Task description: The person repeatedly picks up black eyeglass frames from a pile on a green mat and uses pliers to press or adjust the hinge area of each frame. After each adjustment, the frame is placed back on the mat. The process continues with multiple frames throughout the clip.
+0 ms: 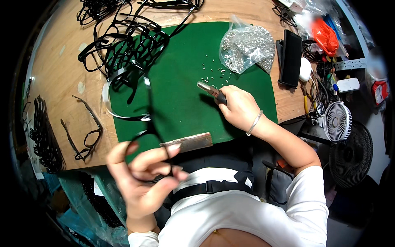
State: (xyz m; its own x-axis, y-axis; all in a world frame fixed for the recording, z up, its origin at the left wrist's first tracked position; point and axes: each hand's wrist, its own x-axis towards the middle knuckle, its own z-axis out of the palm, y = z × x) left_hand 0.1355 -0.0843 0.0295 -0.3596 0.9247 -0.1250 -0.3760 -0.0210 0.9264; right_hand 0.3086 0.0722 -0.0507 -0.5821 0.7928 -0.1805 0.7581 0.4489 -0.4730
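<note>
My left hand [142, 179] is raised near the front edge of the green mat [181, 61], fingers closed around a black eyeglass frame [154, 131]. Motion blurs both hand and frame, and one temple points away from me. In my right hand [242, 108] is a pair of pliers [212, 91], its jaws directed left over the mat. Just beyond the jaws lie several small loose metal pieces [222, 75]. A clear plastic bag [247, 47] full of similar silvery pieces rests behind them. At the far left of the mat sits a tangled pile of black eyeglass frames [131, 49].
A single black frame [88, 142] lies on the wooden table [66, 78], beside a stacked row of frames [43, 136]. A flat metal strip [191, 142] borders the mat's front edge. On the right are a black phone [291, 57], cables and a white fan [337, 120].
</note>
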